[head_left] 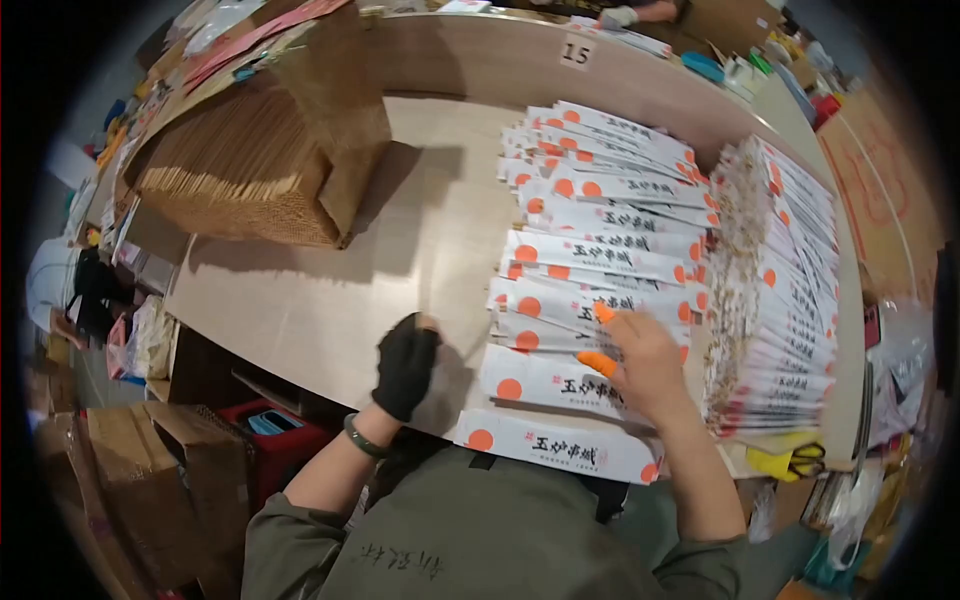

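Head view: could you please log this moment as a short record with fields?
left hand: black-gloved left hand rests on the wooden table, holding nothing
right hand: right hand with orange finger cots lies on the white paper sleeves with orange dots
stack at right: upright stack of sleeves
behind: open cardboard box of wooden sticks
table edge: yellow-handled scissors

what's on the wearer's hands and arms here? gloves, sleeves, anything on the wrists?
Left hand: black glove, with a dark green bangle at the wrist. Right hand: no glove, only orange finger cots on two fingertips. Both forearms are bare; olive-green sleeves are pushed up to about the elbows.
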A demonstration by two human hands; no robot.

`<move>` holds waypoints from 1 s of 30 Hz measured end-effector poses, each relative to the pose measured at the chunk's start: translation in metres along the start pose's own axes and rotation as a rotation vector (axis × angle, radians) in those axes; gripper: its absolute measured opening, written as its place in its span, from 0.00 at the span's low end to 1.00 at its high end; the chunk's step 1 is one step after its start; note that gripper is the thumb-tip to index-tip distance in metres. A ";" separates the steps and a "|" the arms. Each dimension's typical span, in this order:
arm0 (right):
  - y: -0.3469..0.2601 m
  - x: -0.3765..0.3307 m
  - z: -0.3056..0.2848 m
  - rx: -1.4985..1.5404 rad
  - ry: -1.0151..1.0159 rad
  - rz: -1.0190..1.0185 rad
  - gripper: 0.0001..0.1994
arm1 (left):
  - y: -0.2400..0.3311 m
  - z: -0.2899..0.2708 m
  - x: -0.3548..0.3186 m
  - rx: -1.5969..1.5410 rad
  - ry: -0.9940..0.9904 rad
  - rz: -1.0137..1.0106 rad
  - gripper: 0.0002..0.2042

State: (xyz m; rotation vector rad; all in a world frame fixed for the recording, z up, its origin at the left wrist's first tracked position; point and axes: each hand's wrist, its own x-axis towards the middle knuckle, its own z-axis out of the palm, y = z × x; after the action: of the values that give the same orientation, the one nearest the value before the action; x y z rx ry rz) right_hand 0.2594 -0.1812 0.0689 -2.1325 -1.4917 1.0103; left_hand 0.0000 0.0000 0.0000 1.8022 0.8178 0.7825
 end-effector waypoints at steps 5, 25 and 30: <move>0.038 0.054 -0.018 -0.586 0.342 -0.167 0.48 | 0.001 -0.086 0.005 -0.256 0.493 -0.106 0.18; 0.059 0.164 -0.051 -0.630 0.528 0.211 0.41 | 0.047 -0.321 0.295 1.379 0.364 -0.387 0.54; 0.065 0.161 -0.046 -0.603 0.636 0.172 0.40 | 0.031 -0.301 0.317 1.304 0.201 -0.506 0.47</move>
State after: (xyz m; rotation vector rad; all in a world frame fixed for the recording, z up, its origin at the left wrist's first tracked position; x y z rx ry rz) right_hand 0.3672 -0.0535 0.0020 -2.6555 -1.3921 -0.1468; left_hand -0.0558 0.3990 0.1735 2.3912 2.1314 -0.0041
